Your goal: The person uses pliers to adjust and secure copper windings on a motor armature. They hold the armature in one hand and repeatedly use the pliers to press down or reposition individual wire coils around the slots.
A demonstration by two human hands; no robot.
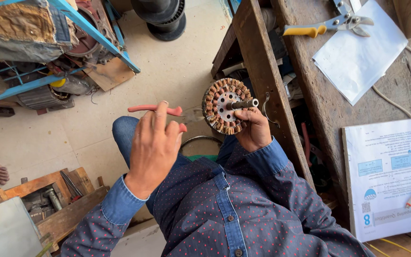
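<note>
At frame centre, my left hand grips red-handled pliers. Just right of it, my right hand holds a round copper-wound motor stator by its rim, the steel shaft pointing right. Farther off, upper right, yellow-handled snips lie on a wooden bench.

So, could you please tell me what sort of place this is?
Probably a small motor repair workshop: a copper-wound stator held in the right hand, yellow-handled snips on a worn wooden bench, motor parts on the floor.
</note>
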